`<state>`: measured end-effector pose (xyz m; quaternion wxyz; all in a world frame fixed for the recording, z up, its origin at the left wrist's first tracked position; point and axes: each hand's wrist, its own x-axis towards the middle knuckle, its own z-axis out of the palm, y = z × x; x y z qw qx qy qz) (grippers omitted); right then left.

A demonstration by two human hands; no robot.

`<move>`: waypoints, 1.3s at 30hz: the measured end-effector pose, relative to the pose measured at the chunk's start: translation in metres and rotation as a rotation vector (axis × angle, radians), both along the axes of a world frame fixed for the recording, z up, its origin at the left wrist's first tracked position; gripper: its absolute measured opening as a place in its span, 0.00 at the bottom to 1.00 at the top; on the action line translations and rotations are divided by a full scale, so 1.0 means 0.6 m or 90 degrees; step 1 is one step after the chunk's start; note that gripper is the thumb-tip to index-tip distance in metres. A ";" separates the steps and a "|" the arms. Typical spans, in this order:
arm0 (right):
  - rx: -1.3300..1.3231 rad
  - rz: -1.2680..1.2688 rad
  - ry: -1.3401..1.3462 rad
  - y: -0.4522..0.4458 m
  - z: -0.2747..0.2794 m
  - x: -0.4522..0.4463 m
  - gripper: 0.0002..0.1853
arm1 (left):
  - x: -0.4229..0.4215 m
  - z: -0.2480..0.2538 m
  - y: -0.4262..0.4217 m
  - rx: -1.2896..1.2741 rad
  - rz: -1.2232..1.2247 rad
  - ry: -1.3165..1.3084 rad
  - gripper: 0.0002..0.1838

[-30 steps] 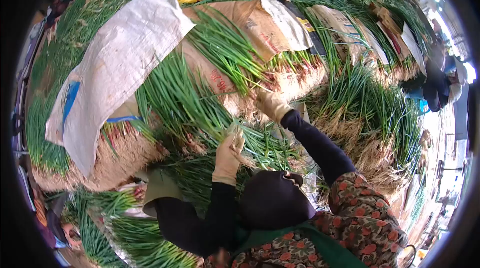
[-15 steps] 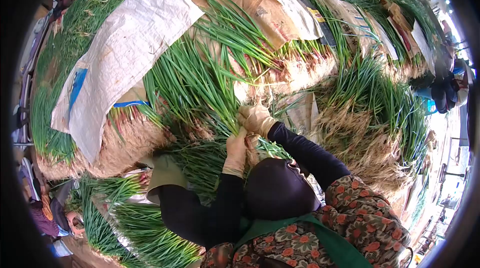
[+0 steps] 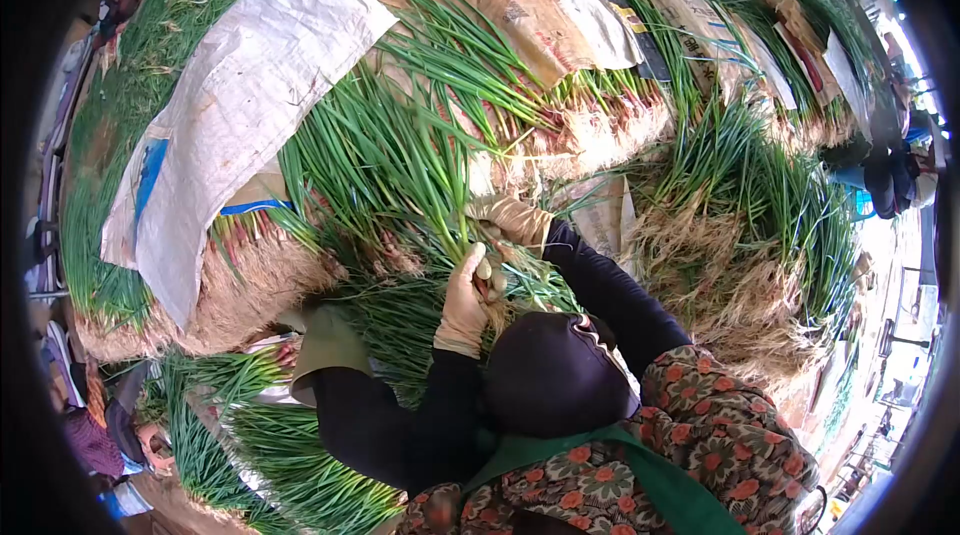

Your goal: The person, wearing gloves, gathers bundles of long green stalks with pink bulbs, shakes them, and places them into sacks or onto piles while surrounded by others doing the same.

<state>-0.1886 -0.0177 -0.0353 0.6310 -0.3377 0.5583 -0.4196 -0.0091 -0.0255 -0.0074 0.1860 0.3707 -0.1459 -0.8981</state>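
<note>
Closed around the lower part of a bunch of green onions (image 3: 436, 183) is my left hand (image 3: 463, 310), in a pale glove; its leaves fan up and left. My right hand (image 3: 515, 220), also gloved, is just above and right of it, its fingers bent against the stalks. Its fingertips are partly hidden, so its grip is unclear. Pale roots show beneath my left hand. Behind the hands lies a long row of onions with pinkish stems and matted roots (image 3: 600, 140).
A white woven sack (image 3: 265, 65) covers onions at the left, a brown sack (image 3: 530, 20) those behind. A root-heavy pile (image 3: 740, 255) lies at the right, more onions (image 3: 300, 445) at the lower left. A dark rounded form (image 3: 555, 375) is below my hands.
My right hand has come left and down from the onion row to the bunch at my left hand. Since the middle frame, my hands have parted slightly.
</note>
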 end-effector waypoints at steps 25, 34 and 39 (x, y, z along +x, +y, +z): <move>-0.109 -0.083 0.920 0.000 -0.044 -0.107 0.10 | 0.018 -0.022 -0.018 -0.012 0.139 -0.032 0.13; 0.013 0.045 0.136 0.024 -0.025 -0.042 0.21 | 0.018 -0.054 -0.019 0.010 0.000 -0.009 0.12; 0.034 0.039 0.378 0.023 -0.004 0.018 0.16 | -0.005 -0.043 0.002 -0.014 -0.058 -0.106 0.10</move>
